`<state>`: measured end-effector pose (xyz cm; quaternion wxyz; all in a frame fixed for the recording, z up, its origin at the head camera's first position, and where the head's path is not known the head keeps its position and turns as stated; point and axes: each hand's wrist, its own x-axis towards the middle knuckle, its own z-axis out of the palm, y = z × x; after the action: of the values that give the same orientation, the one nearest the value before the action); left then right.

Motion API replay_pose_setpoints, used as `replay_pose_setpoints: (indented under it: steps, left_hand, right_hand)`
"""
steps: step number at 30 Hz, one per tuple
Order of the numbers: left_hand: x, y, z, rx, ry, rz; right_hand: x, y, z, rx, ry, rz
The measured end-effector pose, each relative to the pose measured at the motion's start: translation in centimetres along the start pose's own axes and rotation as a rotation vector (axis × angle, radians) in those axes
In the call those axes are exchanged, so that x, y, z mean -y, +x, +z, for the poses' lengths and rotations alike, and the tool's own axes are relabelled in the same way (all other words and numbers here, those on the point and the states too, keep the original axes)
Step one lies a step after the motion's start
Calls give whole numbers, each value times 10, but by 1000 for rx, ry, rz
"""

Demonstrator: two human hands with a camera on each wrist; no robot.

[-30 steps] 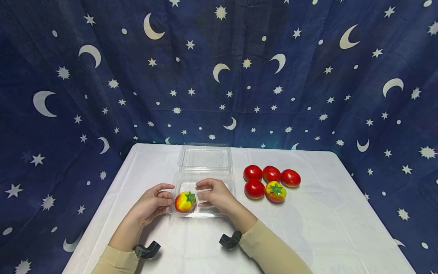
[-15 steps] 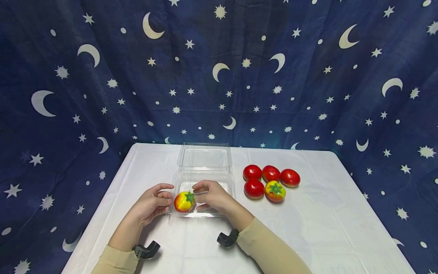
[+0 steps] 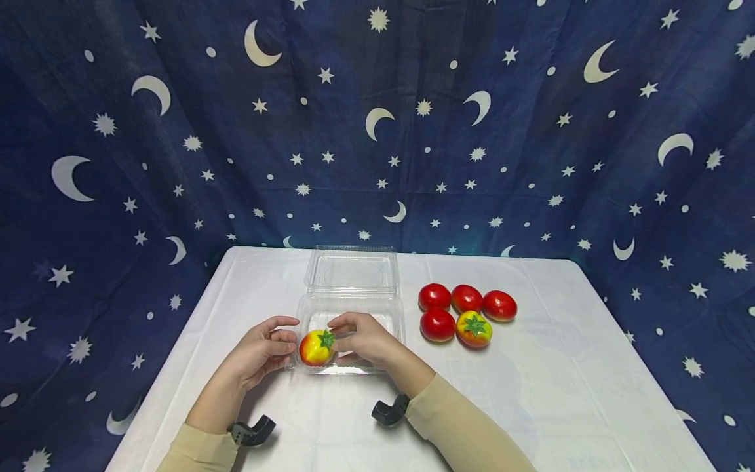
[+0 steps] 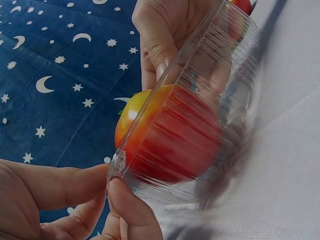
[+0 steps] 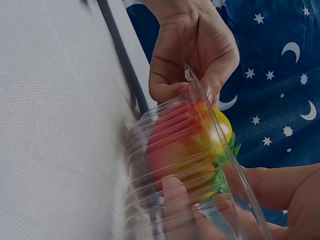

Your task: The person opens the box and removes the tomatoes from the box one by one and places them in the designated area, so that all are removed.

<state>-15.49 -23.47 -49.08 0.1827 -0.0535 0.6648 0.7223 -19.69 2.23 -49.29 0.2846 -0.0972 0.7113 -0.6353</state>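
A clear plastic clamshell container (image 3: 396,331) lies on the table with its lid folded back. In its near left corner sits a red and yellow tomato (image 3: 314,349) with a green leafy top. My left hand (image 3: 263,351) pinches the container's left rim between thumb and finger, as the left wrist view shows. My right hand (image 3: 362,341) reaches into the container from the right. Its relaxed fingers (image 5: 176,192) lie against the tomato's leafy side without wrapping it. Seen through the ribbed wall in the right wrist view, the tomato (image 5: 172,142) rests close to the container's side.
Right of the container several red tomatoes (image 3: 438,325) stand in a cluster, with one yellow tomato (image 3: 474,330) showing its green top. The open lid (image 3: 354,270) reaches toward the table's back edge. Behind hangs a dark blue star-and-moon cloth (image 3: 377,131). White cloth covers the table (image 3: 560,380).
My right hand has moved slightly left, bringing its fingertips from beside the tomato up against it. My left hand stays at the container's rim, and the tomato and container look nearly unmoved.
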Motion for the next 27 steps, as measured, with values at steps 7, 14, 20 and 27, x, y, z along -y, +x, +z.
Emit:
replay_pose_setpoints:
  steps: [7, 14, 20, 27]
  left_hand:
    - [0, 1, -1, 0, 4, 0]
    - [1, 1, 0, -8, 3, -4]
    - [1, 2, 0, -6, 12, -4]
    - [0, 1, 0, -5, 24, -1]
  right_hand:
    - [0, 1, -1, 1, 7, 10]
    - [-2, 1, -1, -5, -6, 14]
    - [-1, 1, 0, -12, -15, 7]
    - [1, 0, 1, -32, -3, 2]
